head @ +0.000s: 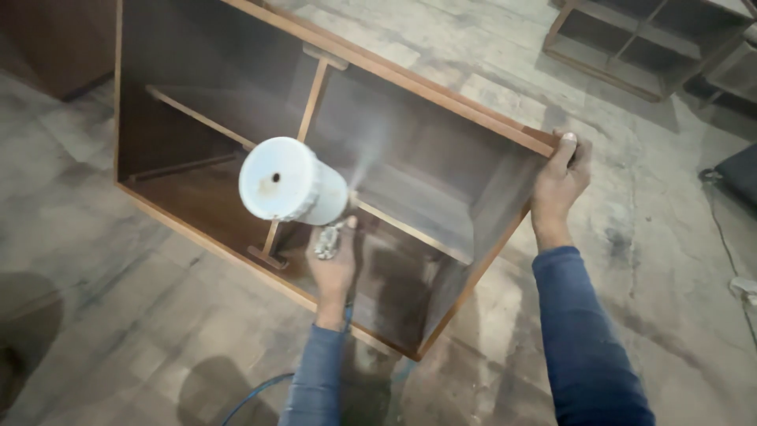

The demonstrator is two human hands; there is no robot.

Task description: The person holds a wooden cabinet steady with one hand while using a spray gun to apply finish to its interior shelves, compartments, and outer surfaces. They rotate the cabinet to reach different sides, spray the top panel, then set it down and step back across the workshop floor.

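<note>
The floor (158, 315) is bare concrete, grey and dusty, marked with faint joint lines and darker smudges and stains. Soft shadows fall across it at the near left, and the light is even and dull. At the far right stands a low wooden shelf unit (639, 43) with open compartments, its frame brown. At the far left corner a dark brown wooden panel (47, 43) rises from the floor. A dark cushion-like object (737, 173) lies at the right edge, with a thin cable (721, 237) running along the floor beside it. A blue hose (252, 394) curves over the near floor.
</note>
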